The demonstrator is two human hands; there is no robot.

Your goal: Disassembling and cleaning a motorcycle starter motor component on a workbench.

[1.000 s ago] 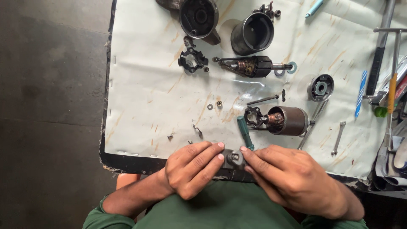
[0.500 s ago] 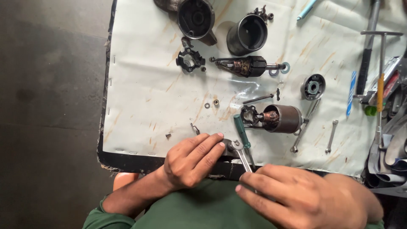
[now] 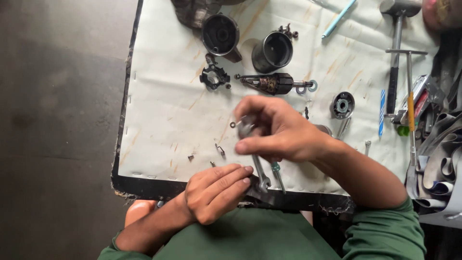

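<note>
Scene: head camera looks straight down at a desk [image 3: 159, 120] covered in pale, stained paper, with a dismantled motor spread over it; the person wears green sleeves.

Change, right hand: right hand [image 3: 281, 130] is now lifted over the middle of the paper; half a second ago it lay low at the near edge, close against the other hand; it is blurred with motion.

Right hand grip: fingers curled, thumb pressed to the fingertips around the upper end of a small metal wrench [image 3: 257, 166]; a screwdriver with a teal grip [image 3: 277, 173] sticks out just below the palm, whether held or lying on the paper I cannot tell.

Wrench position: it hangs slantwise from the right hand, its open end down near the black front edge of the desk, just beside the left fingertips.

Left hand: left hand [image 3: 214, 192] rests at the front edge as it did a second ago; fingers bent and close together, pressing on something dark beneath them that is mostly hidden; whether it grips that piece I cannot tell.

Meaning: the two hands have parted; the tool has come away from the small part it met a second ago.

Far side of the desk: dark cup-shaped housing [image 3: 220, 34]; black cylinder [image 3: 273, 50]; wound armature on its shaft [image 3: 269, 83]; black bracket [image 3: 214, 77]; round end cap [image 3: 342, 105].

Right margin: hammer [image 3: 395, 58] and a blue pen [image 3: 382, 110] lie well apart from both hands.
</note>
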